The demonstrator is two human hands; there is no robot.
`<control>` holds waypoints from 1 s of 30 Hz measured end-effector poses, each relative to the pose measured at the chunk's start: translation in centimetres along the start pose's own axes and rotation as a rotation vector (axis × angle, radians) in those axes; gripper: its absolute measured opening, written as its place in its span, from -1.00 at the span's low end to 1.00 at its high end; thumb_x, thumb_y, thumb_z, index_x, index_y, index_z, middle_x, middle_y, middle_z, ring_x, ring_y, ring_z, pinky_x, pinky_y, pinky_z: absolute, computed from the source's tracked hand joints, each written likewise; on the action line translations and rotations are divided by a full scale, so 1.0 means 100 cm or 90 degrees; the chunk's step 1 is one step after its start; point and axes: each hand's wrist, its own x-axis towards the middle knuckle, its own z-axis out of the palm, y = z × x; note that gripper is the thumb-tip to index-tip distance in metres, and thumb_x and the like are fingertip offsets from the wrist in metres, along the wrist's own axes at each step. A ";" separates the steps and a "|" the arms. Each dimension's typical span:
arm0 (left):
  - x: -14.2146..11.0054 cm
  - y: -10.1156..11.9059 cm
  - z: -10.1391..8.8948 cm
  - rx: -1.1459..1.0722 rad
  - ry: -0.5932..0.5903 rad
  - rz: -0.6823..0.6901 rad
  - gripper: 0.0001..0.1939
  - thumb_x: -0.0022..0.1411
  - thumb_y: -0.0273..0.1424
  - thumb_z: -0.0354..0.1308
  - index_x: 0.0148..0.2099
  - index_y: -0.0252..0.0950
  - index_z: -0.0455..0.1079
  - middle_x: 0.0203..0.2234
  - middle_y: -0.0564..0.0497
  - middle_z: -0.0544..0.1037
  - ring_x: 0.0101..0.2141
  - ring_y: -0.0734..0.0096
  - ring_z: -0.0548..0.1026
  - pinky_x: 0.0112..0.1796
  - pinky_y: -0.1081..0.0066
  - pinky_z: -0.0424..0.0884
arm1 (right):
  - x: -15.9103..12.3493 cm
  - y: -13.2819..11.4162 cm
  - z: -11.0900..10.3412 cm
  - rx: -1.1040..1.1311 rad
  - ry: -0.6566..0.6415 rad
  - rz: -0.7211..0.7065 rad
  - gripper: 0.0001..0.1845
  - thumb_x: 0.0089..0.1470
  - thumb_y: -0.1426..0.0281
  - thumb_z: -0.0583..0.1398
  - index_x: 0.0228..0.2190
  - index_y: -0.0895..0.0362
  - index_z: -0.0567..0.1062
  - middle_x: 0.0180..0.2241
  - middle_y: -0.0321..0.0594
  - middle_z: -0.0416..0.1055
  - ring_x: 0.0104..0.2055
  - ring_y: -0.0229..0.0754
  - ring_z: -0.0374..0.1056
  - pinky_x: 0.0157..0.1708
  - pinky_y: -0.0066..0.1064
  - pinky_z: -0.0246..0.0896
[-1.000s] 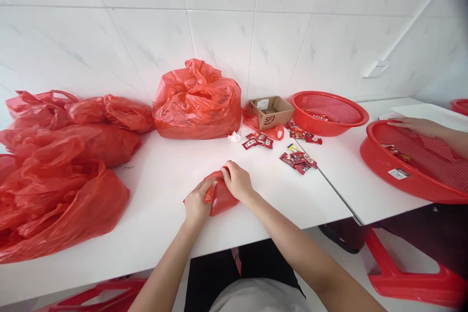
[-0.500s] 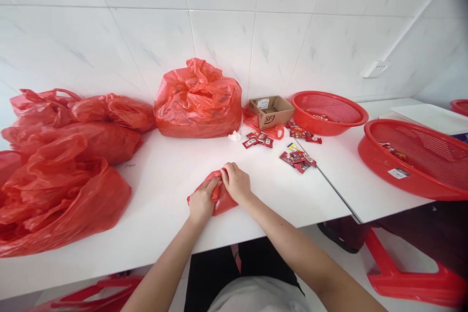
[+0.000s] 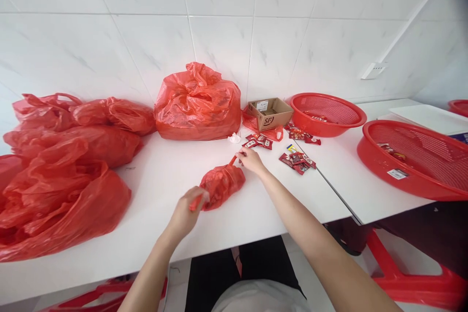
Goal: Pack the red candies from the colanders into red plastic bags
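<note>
Both hands have parted from their earlier position together on top of the small red plastic bag (image 3: 222, 187), and now stand to either side of it. Left hand (image 3: 185, 214): grip closed around a red strip of the bag (image 3: 196, 203), low and nearer the person; motion blur hides the finger detail. Right hand (image 3: 251, 161): forearm reaches forward across the table (image 3: 157, 195), with the fingertips (image 3: 243, 155) pinched on a second red strip (image 3: 233, 160). The bag lies on the table, bunched and lumpy. Expect it to handle as light, soft, slippery film; take hold at the strips, not the body. Beyond it lie red candy packets (image 3: 259, 142), a cardboard box (image 3: 269, 114), and a red mesh basket (image 3: 327, 115); a heap of red bags (image 3: 62, 180) stands to the left.
</note>
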 end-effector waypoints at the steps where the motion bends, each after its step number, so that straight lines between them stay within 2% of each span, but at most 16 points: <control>1: -0.005 0.004 -0.001 -0.002 -0.026 0.016 -0.63 0.35 -0.17 -0.09 -0.40 -0.21 0.37 -0.39 -0.03 0.50 -0.32 0.27 0.45 -0.22 0.31 0.40 | 0.003 0.003 0.001 0.000 -0.001 0.011 -0.81 0.17 0.31 0.12 -0.46 0.10 0.38 -0.50 -0.36 0.47 -0.47 -0.30 0.36 -0.43 -0.50 0.12; 3: -0.011 0.015 -0.003 0.001 -0.047 0.040 -0.64 0.34 -0.18 -0.06 -0.42 -0.21 0.38 -0.36 -0.06 0.48 -0.25 0.21 0.42 -0.19 0.27 0.38 | 0.007 0.003 0.005 -0.002 0.000 0.025 -0.81 0.11 0.34 0.17 -0.52 0.10 0.38 -0.54 -0.37 0.45 -0.47 -0.29 0.34 -0.44 -0.49 0.09; 5: -0.007 0.026 -0.006 -0.016 -0.036 0.057 -0.64 0.33 -0.18 -0.04 -0.42 -0.21 0.41 -0.15 -0.12 0.47 -0.05 0.11 0.36 -0.05 0.19 0.31 | 0.009 -0.006 0.009 0.001 0.011 0.021 -0.82 0.09 0.35 0.17 -0.53 0.10 0.38 -0.54 -0.36 0.44 -0.45 -0.28 0.33 -0.43 -0.48 0.09; 7: 0.008 0.035 -0.009 -0.126 -0.028 0.054 -0.63 0.33 -0.16 -0.02 -0.42 -0.22 0.42 0.05 -0.11 0.39 0.10 0.07 0.28 0.07 0.16 0.22 | 0.007 -0.023 0.007 0.009 0.033 -0.011 -0.82 0.11 0.35 0.16 -0.51 0.11 0.39 -0.49 -0.34 0.46 -0.40 -0.26 0.34 -0.37 -0.47 0.11; 8: 0.018 0.037 -0.010 -0.229 -0.025 0.032 -0.61 0.33 -0.13 -0.03 -0.40 -0.23 0.42 0.08 -0.11 0.39 0.11 0.09 0.28 0.08 0.17 0.21 | 0.004 -0.035 0.003 0.016 0.047 -0.035 -0.83 0.13 0.34 0.15 -0.48 0.11 0.40 -0.45 -0.33 0.48 -0.37 -0.26 0.35 -0.33 -0.46 0.12; 10: 0.039 0.040 -0.011 -0.446 -0.020 -0.040 -0.58 0.33 -0.05 -0.08 -0.30 -0.22 0.45 -0.05 -0.12 0.49 0.01 0.15 0.40 0.02 0.20 0.28 | -0.008 -0.060 -0.010 0.035 0.073 -0.098 -0.85 0.17 0.31 0.13 -0.39 0.09 0.42 -0.34 -0.33 0.50 -0.28 -0.27 0.36 -0.24 -0.46 0.15; 12: 0.057 0.041 -0.010 -0.562 -0.023 -0.101 -0.57 0.29 -0.01 -0.01 -0.18 -0.25 0.47 -0.24 -0.10 0.54 -0.15 0.22 0.48 -0.10 0.26 0.36 | -0.025 -0.084 -0.025 0.071 0.077 -0.215 -0.86 0.18 0.28 0.13 -0.32 0.07 0.43 -0.28 -0.35 0.50 -0.23 -0.29 0.37 -0.16 -0.47 0.16; 14: 0.067 0.043 -0.007 -0.562 -0.070 -0.116 -0.60 0.18 -0.07 0.19 -0.16 -0.30 0.50 -0.33 -0.08 0.55 -0.24 0.26 0.50 -0.15 0.30 0.38 | -0.039 -0.104 -0.038 0.114 0.028 -0.350 -0.88 0.18 0.31 0.14 -0.33 0.07 0.45 -0.31 -0.37 0.50 -0.23 -0.30 0.38 -0.13 -0.46 0.17; 16: 0.071 0.047 -0.003 -0.536 -0.132 -0.111 -0.65 0.04 -0.18 0.35 -0.21 -0.34 0.54 -0.34 -0.09 0.58 -0.26 0.25 0.52 -0.16 0.30 0.39 | -0.047 -0.116 -0.044 0.155 -0.071 -0.428 -0.89 0.18 0.38 0.13 -0.36 0.08 0.46 -0.33 -0.36 0.50 -0.24 -0.30 0.40 -0.13 -0.46 0.19; 17: 0.071 0.049 -0.001 -0.525 -0.150 -0.112 -0.66 0.00 -0.21 0.39 -0.24 -0.35 0.56 -0.34 -0.10 0.59 -0.27 0.24 0.53 -0.18 0.31 0.39 | -0.048 -0.118 -0.045 0.169 -0.114 -0.427 -0.89 0.18 0.39 0.12 -0.33 0.08 0.47 -0.31 -0.36 0.51 -0.23 -0.30 0.41 -0.12 -0.45 0.20; 19: 0.072 0.050 0.002 -0.501 -0.144 -0.118 -0.69 -0.01 -0.21 0.39 -0.32 -0.35 0.56 -0.42 -0.08 0.59 -0.38 0.31 0.52 -0.29 0.36 0.38 | -0.046 -0.116 -0.043 0.175 -0.150 -0.388 -0.79 0.21 0.36 0.11 -0.12 0.03 0.46 -0.26 -0.34 0.50 -0.19 -0.27 0.42 -0.13 -0.42 0.22; 22: 0.074 0.046 0.002 -0.488 -0.078 -0.125 -0.63 0.07 -0.12 0.30 -0.50 -0.35 0.48 -0.61 0.02 0.49 -0.59 0.49 0.37 -0.48 0.43 0.28 | -0.043 -0.102 -0.039 0.109 -0.134 -0.292 -0.51 0.28 0.19 0.02 0.20 -0.03 0.20 -0.36 -0.30 0.45 -0.29 -0.19 0.41 -0.20 -0.33 0.23; 24: 0.076 0.042 0.000 -0.490 -0.043 -0.114 -0.60 0.12 -0.08 0.25 -0.49 -0.34 0.48 -0.60 0.02 0.49 -0.57 0.49 0.38 -0.46 0.43 0.31 | -0.046 -0.093 -0.038 0.057 -0.094 -0.246 -0.51 0.29 0.17 -0.02 0.20 0.01 0.17 -0.44 -0.31 0.41 -0.36 -0.16 0.39 -0.26 -0.32 0.21; 26: 0.076 0.040 -0.004 -0.486 -0.028 -0.096 -0.62 0.13 -0.08 0.24 -0.35 -0.34 0.54 -0.49 -0.04 0.57 -0.42 0.38 0.49 -0.31 0.37 0.40 | -0.056 -0.088 -0.038 0.037 -0.016 -0.229 -0.59 0.28 0.24 0.00 0.12 0.05 0.24 -0.50 -0.34 0.38 -0.42 -0.16 0.37 -0.31 -0.36 0.16; 28: 0.074 0.042 -0.007 -0.471 -0.035 -0.075 -0.62 0.12 -0.11 0.25 -0.21 -0.33 0.56 -0.37 -0.09 0.61 -0.27 0.25 0.54 -0.16 0.28 0.42 | -0.071 -0.086 -0.036 0.045 0.060 -0.228 -0.65 0.24 0.32 0.02 0.05 0.06 0.25 -0.57 -0.40 0.33 -0.49 -0.18 0.31 -0.37 -0.40 0.12; 30: 0.072 0.045 -0.009 -0.450 -0.051 -0.054 -0.64 0.11 -0.14 0.26 -0.19 -0.32 0.57 -0.32 -0.10 0.63 -0.21 0.17 0.55 -0.10 0.22 0.42 | -0.086 -0.085 -0.033 0.055 0.083 -0.208 -0.67 0.22 0.35 0.02 0.03 0.07 0.23 -0.61 -0.44 0.30 -0.55 -0.20 0.26 -0.42 -0.41 0.09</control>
